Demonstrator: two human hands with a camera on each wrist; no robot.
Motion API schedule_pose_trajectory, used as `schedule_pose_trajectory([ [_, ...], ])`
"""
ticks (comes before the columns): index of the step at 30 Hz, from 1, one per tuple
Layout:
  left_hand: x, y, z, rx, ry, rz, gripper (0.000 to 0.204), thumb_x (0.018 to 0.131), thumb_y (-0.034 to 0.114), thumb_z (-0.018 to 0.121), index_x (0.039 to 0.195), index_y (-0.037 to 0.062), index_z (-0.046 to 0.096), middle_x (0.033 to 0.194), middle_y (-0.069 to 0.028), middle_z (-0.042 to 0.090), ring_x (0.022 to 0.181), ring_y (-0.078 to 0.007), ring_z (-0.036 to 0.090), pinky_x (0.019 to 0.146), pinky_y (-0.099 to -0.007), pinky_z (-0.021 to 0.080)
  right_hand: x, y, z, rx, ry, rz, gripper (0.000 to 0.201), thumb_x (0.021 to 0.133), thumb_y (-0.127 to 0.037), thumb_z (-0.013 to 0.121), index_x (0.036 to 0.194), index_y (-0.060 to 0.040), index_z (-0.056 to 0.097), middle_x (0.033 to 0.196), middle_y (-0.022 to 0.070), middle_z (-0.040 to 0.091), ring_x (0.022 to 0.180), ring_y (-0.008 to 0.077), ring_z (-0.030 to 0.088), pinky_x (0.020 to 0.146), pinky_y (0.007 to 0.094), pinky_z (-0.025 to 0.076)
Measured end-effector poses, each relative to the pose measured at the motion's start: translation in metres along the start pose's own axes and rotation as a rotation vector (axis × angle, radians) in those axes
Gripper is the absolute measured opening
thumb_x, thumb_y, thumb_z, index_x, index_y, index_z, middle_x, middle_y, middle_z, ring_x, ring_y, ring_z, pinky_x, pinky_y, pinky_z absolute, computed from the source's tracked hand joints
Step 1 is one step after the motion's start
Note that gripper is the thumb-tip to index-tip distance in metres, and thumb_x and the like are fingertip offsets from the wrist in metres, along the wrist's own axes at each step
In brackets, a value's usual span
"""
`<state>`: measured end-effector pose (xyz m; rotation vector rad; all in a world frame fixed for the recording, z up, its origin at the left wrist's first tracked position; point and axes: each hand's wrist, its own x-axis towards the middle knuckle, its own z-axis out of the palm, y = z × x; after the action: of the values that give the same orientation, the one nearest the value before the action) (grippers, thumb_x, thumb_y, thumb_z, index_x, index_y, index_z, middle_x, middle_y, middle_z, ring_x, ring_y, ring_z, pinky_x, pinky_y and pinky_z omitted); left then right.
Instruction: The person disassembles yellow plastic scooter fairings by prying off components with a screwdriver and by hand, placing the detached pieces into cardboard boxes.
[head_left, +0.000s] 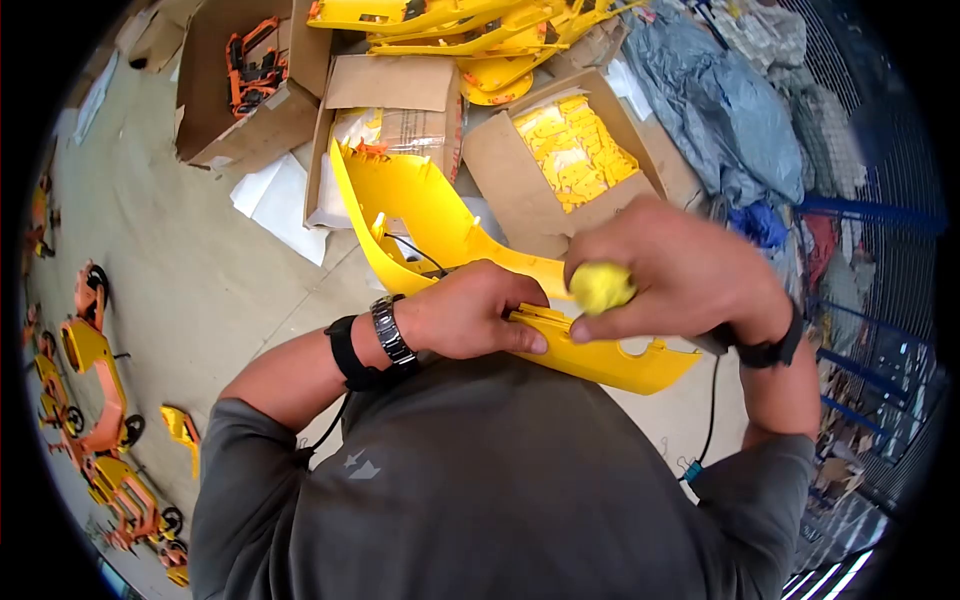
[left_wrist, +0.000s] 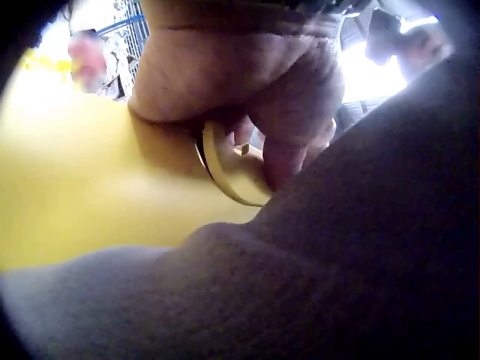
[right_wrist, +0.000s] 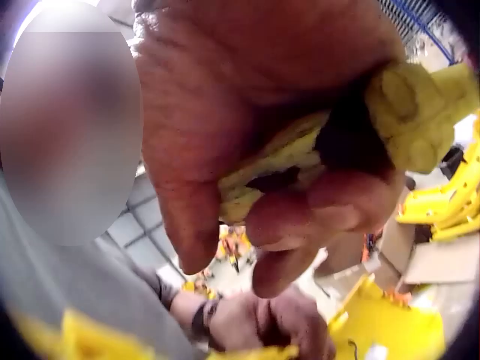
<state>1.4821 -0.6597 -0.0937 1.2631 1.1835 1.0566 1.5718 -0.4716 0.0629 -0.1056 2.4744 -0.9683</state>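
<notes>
Right grip [head_left: 680, 275] clutches yellow sponge [head_left: 600, 287] — no legible labels.

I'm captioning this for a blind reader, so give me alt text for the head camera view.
Seen from above, a person's left hand grips a long curved yellow plastic panel against their grey shirt while the right hand holds a yellow handle at the panel's edge. Around them lie an open cardboard box of small yellow parts and orange-and-yellow toy vehicles on the floor.

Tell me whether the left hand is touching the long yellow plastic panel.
Touching. The head view shows the left hand curled round the edge of the yellow panel, fingers wrapped over it.
</notes>
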Motion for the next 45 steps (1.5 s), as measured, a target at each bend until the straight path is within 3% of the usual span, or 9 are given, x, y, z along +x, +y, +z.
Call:
schedule_pose_trajectory([
  [3, 0.004, 0.012, -0.004, 0.04, -0.005, -0.062, 0.039, 0.078, 0.025, 0.08, 0.102, -0.0017, 0.066, 0.082, -0.0139, 0.067, 0.073, -0.0256, 0.064, 0.068, -0.0353, 0.049, 0.011, 0.004, 0.02, -0.259, -0.219, 0.163, 0.036, 0.075, -0.033, 0.075, 0.083, 0.0019, 0.068, 0.072, 0.0225, 0.064, 0.074, 0.0406, 0.065, 0.068, 0.0468, 0.051],
  [10, -0.002, -0.008, -0.016, -0.303, -0.05, -0.141, 0.035, 0.076, 0.014, 0.083, 0.104, -0.0006, 0.069, 0.078, -0.0004, 0.066, 0.072, -0.0091, 0.058, 0.066, -0.0272, 0.048, 0.022, 0.003, 0.034, 0.02, -0.262, 0.321, 0.033, 0.074, -0.026, 0.072, 0.083, 0.0047, 0.066, 0.073, 0.0245, 0.064, 0.072, 0.0406, 0.065, 0.068, 0.0443, 0.051],
  [13, -0.005, -0.013, -0.011, -0.34, -0.013, -0.11, 0.033, 0.075, 0.011, 0.082, 0.104, 0.0002, 0.071, 0.078, -0.0015, 0.067, 0.07, -0.0099, 0.058, 0.067, -0.0261, 0.048, 0.022, 0.002, 0.038, 0.103, -0.247, 0.351, 0.031, 0.074, -0.023, 0.072, 0.083, 0.005, 0.064, 0.073, 0.0239, 0.064, 0.072, 0.0395, 0.065, 0.067, 0.043, 0.051],
  [16, -0.01, -0.002, -0.012, -0.002, 0.101, 0.138, 0.029, 0.073, 0.01, 0.082, 0.1, 0.0009, 0.073, 0.074, -0.0023, 0.067, 0.068, -0.0104, 0.058, 0.065, -0.026, 0.048, 0.022, 0.003, 0.047, 0.164, -0.215, 0.35, 0.028, 0.074, -0.021, 0.072, 0.083, 0.0045, 0.063, 0.074, 0.0227, 0.064, 0.072, 0.038, 0.065, 0.067, 0.0418, 0.051],
  [22, -0.012, 0.002, -0.007, -0.177, 0.105, -0.076, 0.026, 0.073, 0.011, 0.082, 0.095, 0.001, 0.073, 0.07, -0.0054, 0.066, 0.064, -0.0116, 0.058, 0.063, -0.0264, 0.048, 0.022, -0.001, 0.05, 0.21, -0.209, 0.435, 0.023, 0.075, -0.017, 0.071, 0.084, 0.0028, 0.064, 0.075, 0.0203, 0.066, 0.071, 0.0334, 0.066, 0.067, 0.0389, 0.051],
  [27, -0.015, -0.007, -0.011, -0.086, 0.092, 0.017, 0.033, 0.074, 0.016, 0.078, 0.102, 0.0007, 0.07, 0.083, -0.0128, 0.068, 0.071, -0.0234, 0.064, 0.067, -0.0334, 0.051, 0.016, 0.004, 0.043, 0.3, -0.207, 0.484, 0.027, 0.078, -0.021, 0.077, 0.088, 0.0015, 0.066, 0.075, 0.0163, 0.066, 0.068, 0.0232, 0.064, 0.067, 0.0354, 0.05],
  [33, -0.02, -0.004, -0.014, -0.042, 0.148, 0.014, 0.036, 0.077, 0.021, 0.081, 0.105, 0.001, 0.07, 0.085, -0.0111, 0.069, 0.074, -0.0205, 0.063, 0.07, -0.0314, 0.051, -0.048, 0.022, 0.007, 0.559, 0.158, 0.468, 0.038, 0.076, -0.023, 0.084, 0.101, 0.0, 0.068, 0.085, 0.0049, 0.07, 0.079, 0.012, 0.064, 0.073, 0.0262, 0.052],
  [39, -0.02, 0.017, -0.019, -0.024, 0.169, -0.196, 0.036, 0.076, 0.019, 0.084, 0.102, -0.0023, 0.07, 0.083, -0.0088, 0.07, 0.072, -0.0131, 0.061, 0.069, -0.0285, 0.05, -0.072, 0.002, 0.067, 0.648, 0.679, 0.431, 0.048, 0.07, -0.009, 0.087, 0.109, -0.0031, 0.06, 0.089, 0.003, 0.065, 0.083, 0.0098, 0.062, 0.074, 0.024, 0.051],
  [45, -0.016, 0.014, -0.004, 0.03, 0.293, -0.147, 0.036, 0.075, 0.021, 0.081, 0.102, -0.0013, 0.07, 0.088, -0.0173, 0.071, 0.08, -0.0264, 0.069, 0.075, -0.0348, 0.053, -0.055, 0.006, 0.088, 0.513, 0.985, 0.432, 0.049, 0.067, -0.007, 0.083, 0.106, -0.006, 0.054, 0.083, 0.0002, 0.056, 0.076, 0.0086, 0.055, 0.068, 0.0241, 0.046],
])
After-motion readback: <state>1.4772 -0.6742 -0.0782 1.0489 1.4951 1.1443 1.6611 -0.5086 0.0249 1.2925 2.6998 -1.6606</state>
